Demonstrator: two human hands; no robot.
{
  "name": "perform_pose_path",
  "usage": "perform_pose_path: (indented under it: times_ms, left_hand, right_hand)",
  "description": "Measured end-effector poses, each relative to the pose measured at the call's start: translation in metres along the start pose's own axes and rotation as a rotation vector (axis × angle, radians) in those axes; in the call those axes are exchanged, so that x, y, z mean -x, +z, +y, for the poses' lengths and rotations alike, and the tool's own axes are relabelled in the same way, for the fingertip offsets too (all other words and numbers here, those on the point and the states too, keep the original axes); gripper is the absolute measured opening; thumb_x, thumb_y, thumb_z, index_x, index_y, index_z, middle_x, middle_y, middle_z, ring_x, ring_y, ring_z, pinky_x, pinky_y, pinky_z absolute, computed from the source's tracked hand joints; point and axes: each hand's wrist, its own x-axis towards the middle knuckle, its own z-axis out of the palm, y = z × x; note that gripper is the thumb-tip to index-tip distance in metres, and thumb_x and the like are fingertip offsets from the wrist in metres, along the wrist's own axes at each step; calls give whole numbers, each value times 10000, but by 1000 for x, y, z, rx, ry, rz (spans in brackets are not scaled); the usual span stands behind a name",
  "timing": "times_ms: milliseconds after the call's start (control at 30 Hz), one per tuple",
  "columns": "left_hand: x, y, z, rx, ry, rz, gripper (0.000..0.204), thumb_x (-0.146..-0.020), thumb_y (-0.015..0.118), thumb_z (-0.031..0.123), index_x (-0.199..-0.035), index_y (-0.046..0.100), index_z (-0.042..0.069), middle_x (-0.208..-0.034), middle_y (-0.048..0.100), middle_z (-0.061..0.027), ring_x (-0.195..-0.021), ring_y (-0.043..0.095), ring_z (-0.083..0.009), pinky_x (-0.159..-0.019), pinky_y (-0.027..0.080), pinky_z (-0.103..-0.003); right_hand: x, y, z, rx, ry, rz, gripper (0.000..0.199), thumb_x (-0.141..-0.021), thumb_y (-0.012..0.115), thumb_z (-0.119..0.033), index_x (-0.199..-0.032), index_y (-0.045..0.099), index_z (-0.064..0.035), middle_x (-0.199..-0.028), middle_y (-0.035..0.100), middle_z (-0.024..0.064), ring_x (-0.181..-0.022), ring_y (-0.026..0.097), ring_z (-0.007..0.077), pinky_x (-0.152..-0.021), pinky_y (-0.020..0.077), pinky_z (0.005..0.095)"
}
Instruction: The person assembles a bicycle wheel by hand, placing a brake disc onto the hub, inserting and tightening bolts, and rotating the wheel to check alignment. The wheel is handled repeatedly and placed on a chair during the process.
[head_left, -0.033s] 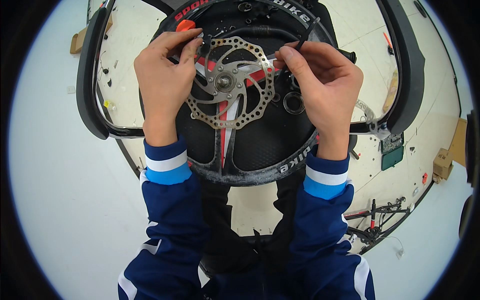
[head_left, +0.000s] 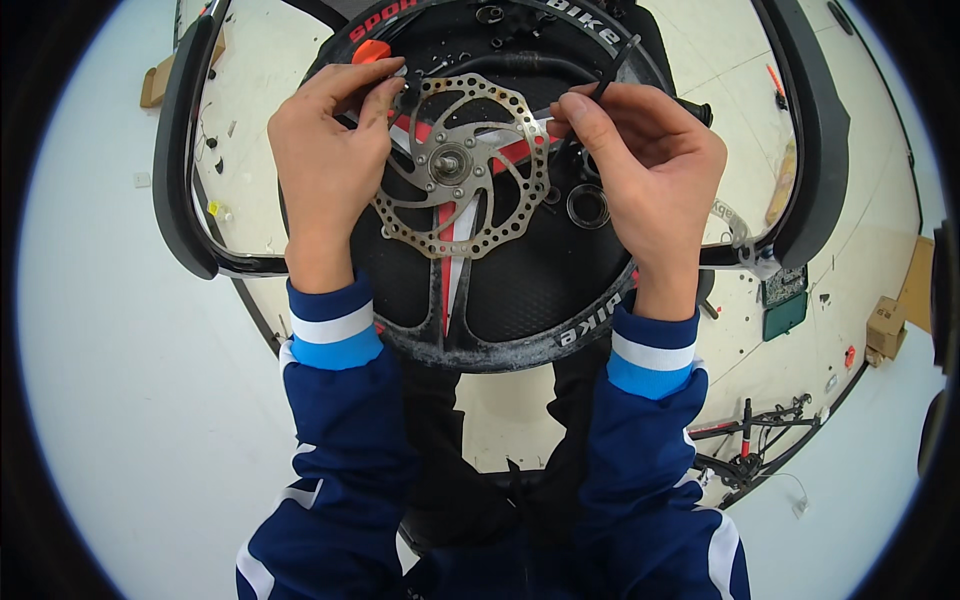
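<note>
The left hand (head_left: 335, 140) is pinched between thumb and fingers on a small black part (head_left: 411, 92), positioned at the upper-left edge of the rotor (head_left: 474, 165). The right hand (head_left: 655, 160) grips a thin black rod (head_left: 614, 68), which slants up and right, its upper end free. The remaining right-hand fingers are curled. The rotor lies flat, centred over the hub of the wheel (head_left: 500, 352). A metal ring (head_left: 571, 208) rests to its right. Armrests (head_left: 184, 150) flank the wheel; beyond the right one, a green case (head_left: 785, 316) and a bike frame (head_left: 746, 440) lie on the floor (head_left: 735, 360).
</note>
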Motion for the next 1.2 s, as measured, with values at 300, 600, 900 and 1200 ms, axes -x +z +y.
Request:
perform_pose_path:
  times_ms: [300, 600, 900, 1200]
  left_hand:
    - [1, -1, -7, 3, 3, -18, 212, -840, 691, -4, -1019, 773, 73, -901, 744, -99, -773, 683, -172, -743, 511, -246]
    - [0, 0, -7, -36, 13, -23, 228, -847, 666, -31, -1035, 764, 50, -914, 738, -92, -796, 674, -147, -738, 503, -242]
    - [0, 4, -8, -83, 34, 7, 219, -834, 689, -4, -1018, 777, 76, -860, 733, -82, -705, 644, -135, -633, 481, -236]
    - [-2, 8, -12, 1, -44, 26, 182, -834, 736, 62, -1007, 786, 87, -812, 725, -68, -679, 616, -121, -646, 474, -234]
  right_hand:
    - [0, 0, 0, -28, 1, -4, 146, -828, 765, -50, -923, 721, 51, -824, 748, 99, -740, 722, 130, -706, 558, 218]
    - [0, -2, 1, -14, 5, 9, 146, -826, 764, -51, -918, 721, 54, -829, 750, 101, -749, 725, 135, -711, 559, 221]
    - [-1, -3, 4, -14, -3, 0, 151, -830, 761, -63, -922, 725, 51, -828, 750, 104, -750, 728, 140, -703, 560, 224]
    - [-2, -3, 4, 2, -9, -5, 148, -830, 758, -52, -924, 724, 57, -836, 751, 112, -752, 730, 144, -710, 566, 226]
